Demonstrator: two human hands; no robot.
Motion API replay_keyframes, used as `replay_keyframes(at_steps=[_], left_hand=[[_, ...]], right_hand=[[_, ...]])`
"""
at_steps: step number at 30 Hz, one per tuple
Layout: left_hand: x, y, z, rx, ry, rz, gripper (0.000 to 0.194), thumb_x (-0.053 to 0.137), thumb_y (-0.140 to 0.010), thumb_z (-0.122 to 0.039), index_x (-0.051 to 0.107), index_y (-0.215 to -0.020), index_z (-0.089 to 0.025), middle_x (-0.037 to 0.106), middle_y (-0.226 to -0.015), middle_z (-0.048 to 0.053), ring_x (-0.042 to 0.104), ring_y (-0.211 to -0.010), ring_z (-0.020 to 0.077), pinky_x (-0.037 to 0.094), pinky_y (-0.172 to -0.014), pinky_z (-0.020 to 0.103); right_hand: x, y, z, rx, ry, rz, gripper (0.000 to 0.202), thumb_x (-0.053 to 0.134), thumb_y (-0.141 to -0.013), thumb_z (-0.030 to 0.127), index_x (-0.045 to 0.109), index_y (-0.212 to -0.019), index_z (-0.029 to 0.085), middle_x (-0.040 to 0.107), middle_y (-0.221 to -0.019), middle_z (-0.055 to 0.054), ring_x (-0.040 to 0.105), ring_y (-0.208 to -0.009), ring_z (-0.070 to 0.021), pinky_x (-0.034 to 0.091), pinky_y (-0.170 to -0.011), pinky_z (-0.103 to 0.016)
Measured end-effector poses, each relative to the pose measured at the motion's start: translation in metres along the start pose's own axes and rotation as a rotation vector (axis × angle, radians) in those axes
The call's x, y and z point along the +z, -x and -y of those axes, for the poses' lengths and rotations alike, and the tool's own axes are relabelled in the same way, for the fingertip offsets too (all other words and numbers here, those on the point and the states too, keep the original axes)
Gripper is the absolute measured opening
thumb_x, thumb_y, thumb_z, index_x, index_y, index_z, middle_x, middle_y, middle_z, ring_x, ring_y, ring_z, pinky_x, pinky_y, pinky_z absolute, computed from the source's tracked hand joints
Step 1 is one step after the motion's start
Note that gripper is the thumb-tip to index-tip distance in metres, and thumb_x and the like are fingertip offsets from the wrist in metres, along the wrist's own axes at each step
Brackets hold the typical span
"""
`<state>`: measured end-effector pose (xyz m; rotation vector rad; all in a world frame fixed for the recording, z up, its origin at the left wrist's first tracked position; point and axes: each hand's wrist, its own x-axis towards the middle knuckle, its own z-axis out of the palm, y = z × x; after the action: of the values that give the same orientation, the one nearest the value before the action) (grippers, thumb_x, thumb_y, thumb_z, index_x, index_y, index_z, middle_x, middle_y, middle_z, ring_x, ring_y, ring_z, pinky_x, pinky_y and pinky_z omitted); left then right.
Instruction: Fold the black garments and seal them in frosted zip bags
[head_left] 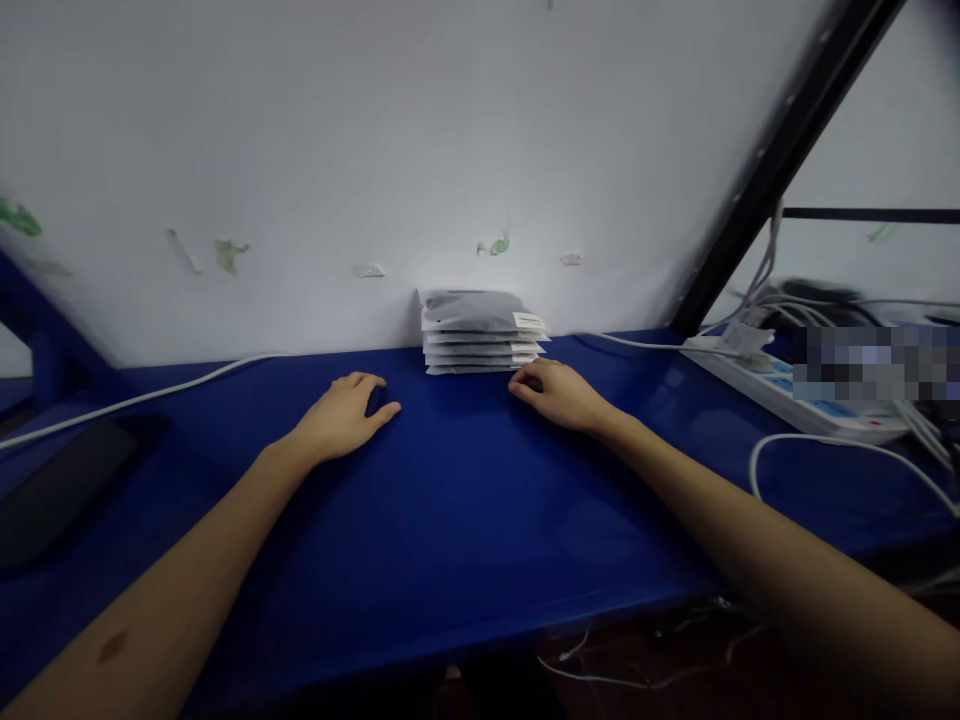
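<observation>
**Packets stacked up against the wall, both hands off to the sides**

So the piling part looks done: left hand (337,415) lies on the desk, thumb held well away from its loosely spread fingers, gripping nothing. Next over, the stack of grey plastic packets (480,335) sits in the middle at the back, fairly even, white labels (529,321) at the right-hand corner. Right hand (559,393) is by the stack's lower right corner, fingers curled in toward the thumb — can't tell if they pinch anything or touch a packet. If anything's left, I'd guess just minor straightening.

Setup, left to right: dark flat slab (64,490), white cable (150,398) running back to the wall, glossy blue desk (450,520), white wall (300,150) with green scraps (229,253) on it, then a black post (780,170) leaning and a white power strip (795,395) — messy cords around it.
</observation>
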<state>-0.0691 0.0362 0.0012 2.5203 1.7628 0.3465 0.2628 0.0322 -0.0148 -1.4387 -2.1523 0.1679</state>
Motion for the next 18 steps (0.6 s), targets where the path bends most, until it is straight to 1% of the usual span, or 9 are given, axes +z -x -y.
replay_keyframes(at_steps=[4,11,15,18], left_hand=[[-0.0037,0.0035,-0.0055,-0.003,-0.004,0.022,0.065,0.043,-0.091,-0.061,0.054,-0.135,-0.015,0.052,-0.141,0.017,0.048,-0.129,0.0365,0.037,-0.109,0.05],[-0.0027,0.0032,-0.0045,-0.003,0.004,0.02,0.065,0.044,-0.091,-0.061,0.054,-0.136,-0.015,0.053,-0.141,0.018,0.048,-0.129,0.0362,0.037,-0.109,0.05],[-0.0027,0.0038,-0.004,0.003,0.006,0.011,0.062,0.045,-0.092,-0.061,0.055,-0.135,-0.017,0.054,-0.14,0.017,0.049,-0.128,0.0354,0.039,-0.108,0.05],[-0.0029,0.0044,-0.0039,0.006,0.012,0.006,0.061,0.045,-0.092,-0.059,0.056,-0.134,-0.017,0.055,-0.139,0.016,0.05,-0.128,0.0346,0.038,-0.108,0.049]], right_hand=[[-0.0007,0.0009,-0.0012,-0.046,0.027,0.004,0.026,0.05,-0.089,0.034,0.072,-0.09,0.019,0.071,-0.093,-0.011,0.063,-0.088,-0.0243,0.048,-0.081,-0.038],[-0.0037,0.0048,0.0009,-0.07,0.028,0.011,0.025,0.05,-0.088,0.033,0.071,-0.09,0.019,0.071,-0.093,-0.01,0.064,-0.089,-0.024,0.048,-0.083,-0.039],[-0.0037,0.0045,0.0006,-0.082,0.03,0.007,0.023,0.051,-0.088,0.032,0.071,-0.088,0.02,0.071,-0.092,-0.009,0.063,-0.087,-0.0235,0.048,-0.081,-0.039],[-0.0034,0.0043,0.0005,-0.087,0.029,0.004,0.023,0.051,-0.087,0.032,0.071,-0.088,0.021,0.071,-0.09,-0.009,0.063,-0.086,-0.0233,0.048,-0.08,-0.039]])
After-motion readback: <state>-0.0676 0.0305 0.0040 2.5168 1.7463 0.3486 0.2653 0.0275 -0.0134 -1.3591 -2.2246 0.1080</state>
